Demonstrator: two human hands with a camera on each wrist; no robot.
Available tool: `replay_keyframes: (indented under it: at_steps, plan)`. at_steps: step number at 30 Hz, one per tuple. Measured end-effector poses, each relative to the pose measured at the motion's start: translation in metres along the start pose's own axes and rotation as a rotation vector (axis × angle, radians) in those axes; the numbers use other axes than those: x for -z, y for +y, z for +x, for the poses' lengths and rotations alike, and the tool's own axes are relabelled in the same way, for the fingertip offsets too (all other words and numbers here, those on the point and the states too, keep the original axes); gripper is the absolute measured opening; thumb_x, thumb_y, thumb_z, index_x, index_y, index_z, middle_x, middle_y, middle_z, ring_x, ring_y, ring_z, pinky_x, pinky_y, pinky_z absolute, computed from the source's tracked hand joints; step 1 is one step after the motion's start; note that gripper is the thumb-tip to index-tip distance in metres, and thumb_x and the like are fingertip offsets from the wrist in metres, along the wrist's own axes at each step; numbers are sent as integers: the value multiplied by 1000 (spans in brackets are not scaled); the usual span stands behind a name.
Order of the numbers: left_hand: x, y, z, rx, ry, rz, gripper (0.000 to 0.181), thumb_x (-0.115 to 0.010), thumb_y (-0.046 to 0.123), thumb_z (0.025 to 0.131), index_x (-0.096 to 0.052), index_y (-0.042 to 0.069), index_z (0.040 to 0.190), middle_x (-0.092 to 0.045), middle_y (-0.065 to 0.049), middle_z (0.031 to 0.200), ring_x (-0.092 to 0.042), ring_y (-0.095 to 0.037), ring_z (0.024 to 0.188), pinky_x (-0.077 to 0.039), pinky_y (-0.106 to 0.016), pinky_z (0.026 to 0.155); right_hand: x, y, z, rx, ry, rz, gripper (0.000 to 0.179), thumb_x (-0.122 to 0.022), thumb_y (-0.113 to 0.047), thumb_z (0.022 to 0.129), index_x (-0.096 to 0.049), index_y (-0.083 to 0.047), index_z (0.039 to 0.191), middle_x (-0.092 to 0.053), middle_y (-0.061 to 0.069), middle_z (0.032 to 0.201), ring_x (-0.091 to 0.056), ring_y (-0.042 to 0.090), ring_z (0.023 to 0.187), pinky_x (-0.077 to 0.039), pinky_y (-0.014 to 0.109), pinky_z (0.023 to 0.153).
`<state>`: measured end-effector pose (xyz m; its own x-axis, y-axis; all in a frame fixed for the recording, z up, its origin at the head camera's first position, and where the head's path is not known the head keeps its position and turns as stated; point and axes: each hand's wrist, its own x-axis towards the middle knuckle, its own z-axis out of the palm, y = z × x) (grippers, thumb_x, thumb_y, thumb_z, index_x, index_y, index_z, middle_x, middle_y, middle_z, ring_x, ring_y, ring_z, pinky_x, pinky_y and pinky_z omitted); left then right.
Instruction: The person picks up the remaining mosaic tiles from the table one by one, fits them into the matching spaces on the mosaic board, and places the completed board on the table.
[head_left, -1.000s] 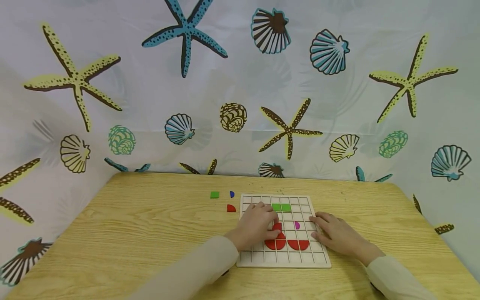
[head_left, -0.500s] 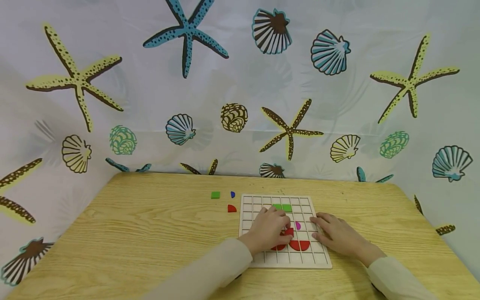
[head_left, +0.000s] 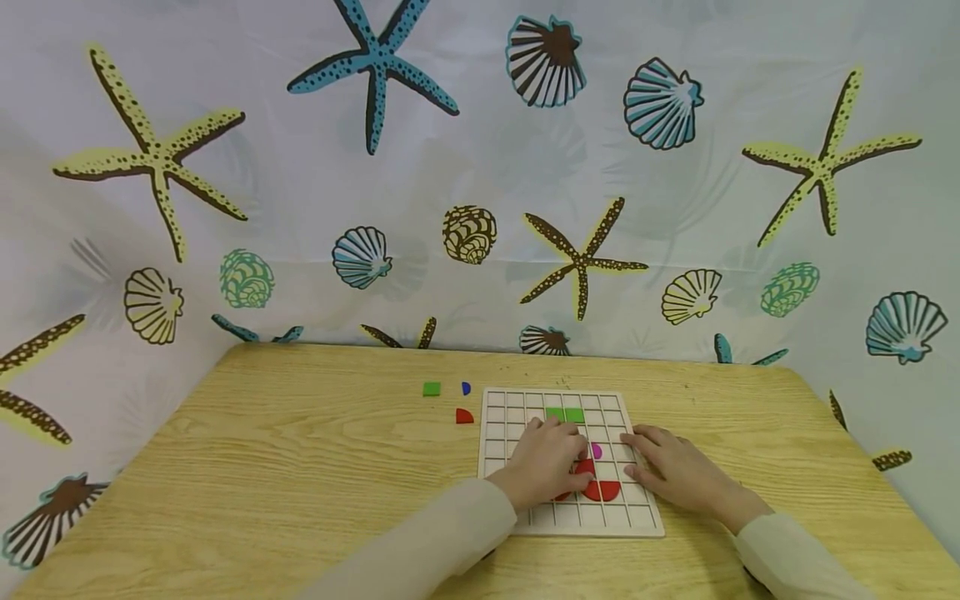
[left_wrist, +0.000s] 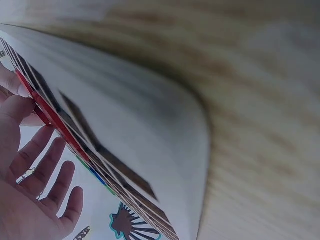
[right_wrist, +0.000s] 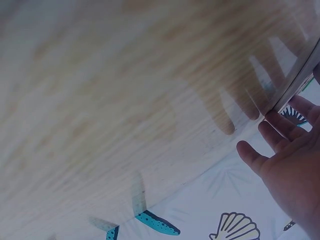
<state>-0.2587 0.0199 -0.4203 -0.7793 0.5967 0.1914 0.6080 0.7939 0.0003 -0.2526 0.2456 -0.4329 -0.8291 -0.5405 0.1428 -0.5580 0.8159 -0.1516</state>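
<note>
My left hand (head_left: 543, 462) is over the middle of a white gridded board (head_left: 555, 521). Its thumb and index finger pinch a red quarter-circle tile (head_left: 586, 469), just above a red half-disc shape (head_left: 602, 492) on the board. In the left wrist view, the pinched tile (left_wrist: 42, 116) stands tilted at the board's surface, other fingers spread away. Beside it lies a magenta half-circle tile (head_left: 597, 451). Two green square tiles (head_left: 565, 415) sit near the board's far side. My right hand (head_left: 678, 471) touches the board's right edge with relaxed fingertips. More red under the left hand is mostly hidden.
Left of the board, on the wooden table (head_left: 300, 450), lie a green square tile (head_left: 432, 389), a blue half-circle tile (head_left: 466, 388) and a red quarter-circle tile (head_left: 464, 416). A shell-and-starfish patterned curtain (head_left: 450, 167) encloses the table's back and sides.
My left hand has carried the red quarter-circle tile rightward across the board, from above the left red shape to the right one. The right hand has stayed at the board's edge.
</note>
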Motion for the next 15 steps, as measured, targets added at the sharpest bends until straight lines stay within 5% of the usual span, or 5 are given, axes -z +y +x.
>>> replay_keyframes:
  at_steps: [15]
  plan:
    - [-1, 0, -1, -11, 20, -18, 27, -63, 48, 79, -58, 23, 72, -54, 9, 80, -42, -10, 73, -34, -28, 65, -2, 0, 0, -20, -16, 11, 47, -51, -34, 92, -47, -9, 132, -46, 18, 132, -45, 36, 121, -37, 55, 95]
